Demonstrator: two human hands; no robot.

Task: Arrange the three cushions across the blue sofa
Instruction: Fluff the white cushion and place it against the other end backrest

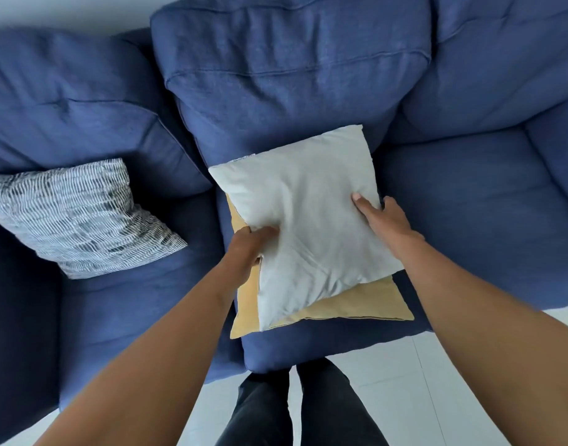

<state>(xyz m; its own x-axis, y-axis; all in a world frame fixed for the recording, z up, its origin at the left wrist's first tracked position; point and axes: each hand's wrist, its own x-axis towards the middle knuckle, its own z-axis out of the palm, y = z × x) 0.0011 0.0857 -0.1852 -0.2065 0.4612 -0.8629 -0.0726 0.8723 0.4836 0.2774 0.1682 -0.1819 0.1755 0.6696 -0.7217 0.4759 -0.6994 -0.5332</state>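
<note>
A blue sofa [308, 75] is filling the view, with pale floor [388, 381] showing below it. Three cushions are lying on it: a white one [308, 214] stacked on a yellow one [356, 307] between the hands, and a patterned one [76, 214] well left of them. The left hand [250, 246] is pinching the white cushion's left edge; the right hand [382, 217] is gripping its right edge, thumb on top.

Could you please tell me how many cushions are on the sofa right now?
3: a patterned cushion leans on the left seat; a white cushion, gripped by both hands, lies on a yellow cushion on the middle seat. None seems hidden.
</note>
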